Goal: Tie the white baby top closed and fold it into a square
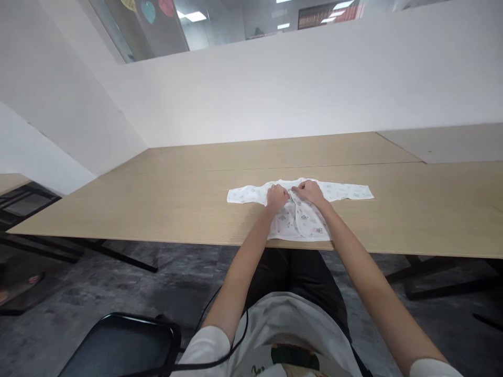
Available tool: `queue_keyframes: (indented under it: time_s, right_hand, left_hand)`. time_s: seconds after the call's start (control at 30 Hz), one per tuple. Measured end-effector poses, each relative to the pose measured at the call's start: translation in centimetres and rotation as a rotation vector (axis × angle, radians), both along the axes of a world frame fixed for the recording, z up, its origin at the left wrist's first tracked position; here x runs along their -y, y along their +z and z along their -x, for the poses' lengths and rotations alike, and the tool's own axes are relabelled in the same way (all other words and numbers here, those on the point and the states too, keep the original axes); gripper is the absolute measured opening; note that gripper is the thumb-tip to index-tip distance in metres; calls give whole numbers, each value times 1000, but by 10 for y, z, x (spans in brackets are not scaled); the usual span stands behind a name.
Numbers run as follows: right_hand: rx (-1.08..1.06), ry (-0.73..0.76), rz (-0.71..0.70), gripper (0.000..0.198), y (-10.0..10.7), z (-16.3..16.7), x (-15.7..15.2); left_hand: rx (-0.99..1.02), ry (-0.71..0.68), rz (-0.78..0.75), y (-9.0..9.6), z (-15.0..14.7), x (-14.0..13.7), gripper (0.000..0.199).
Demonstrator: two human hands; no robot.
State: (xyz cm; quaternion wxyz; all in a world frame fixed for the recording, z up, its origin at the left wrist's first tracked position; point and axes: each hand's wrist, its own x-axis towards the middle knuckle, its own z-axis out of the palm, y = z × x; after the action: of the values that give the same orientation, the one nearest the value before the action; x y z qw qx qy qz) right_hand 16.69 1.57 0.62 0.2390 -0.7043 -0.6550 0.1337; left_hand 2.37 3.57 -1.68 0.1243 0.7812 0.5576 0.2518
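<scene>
A small white baby shirt (285, 225) with a fine print lies face up on the wooden table, its long sleeves stretched out to both sides. Its front edge curves down the middle, and a small pinkish picture sits near the lower right hem. My left hand (277, 198) is closed on the upper front of the shirt, left of the opening. Just across the opening, my right hand (309, 191) pinches the cloth near the neckline. The fingertips of both hands are close together, and the exact bit of cloth between them is too small to make out.
The light wooden table (176, 204) runs across the view, against a white wall (275, 89) with a window above. A black chair (126, 345) stands at the lower left. A black cable (236, 343) hangs along my left arm.
</scene>
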Motion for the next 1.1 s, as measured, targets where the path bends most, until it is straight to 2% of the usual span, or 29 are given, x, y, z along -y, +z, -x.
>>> queue_keyframes:
  time_s: [0.1, 0.23, 0.4, 0.5, 0.63, 0.8, 0.97, 1.1]
  right_hand:
    - [63, 34, 58, 34, 2, 3, 11]
    - [69, 36, 95, 21, -2, 0, 17]
    - [-231, 140, 223, 21, 4, -17, 22]
    - [-385, 149, 261, 12, 8, -23, 26]
    - [-515, 153, 298, 7, 10, -23, 28]
    - [-540, 179, 348, 10, 12, -23, 29]
    - [-584, 137, 384, 12, 16, -22, 31]
    - [-587, 135, 390, 8, 17, -22, 31]
  left_hand:
    - [127, -95, 62, -4, 1, -1, 36]
    - [247, -221, 103, -8, 0, -3, 38]
    - [213, -283, 54, -7, -1, 3, 24]
    - [216, -316, 60, -6, 0, 6, 20]
    - [233, -335, 119, -2, 1, 9, 17]
    - [276, -392, 213, 6, 1, 11, 15]
    - [400, -360, 293, 11, 0, 15, 17]
    - [429, -331, 299, 13, -1, 16, 14]
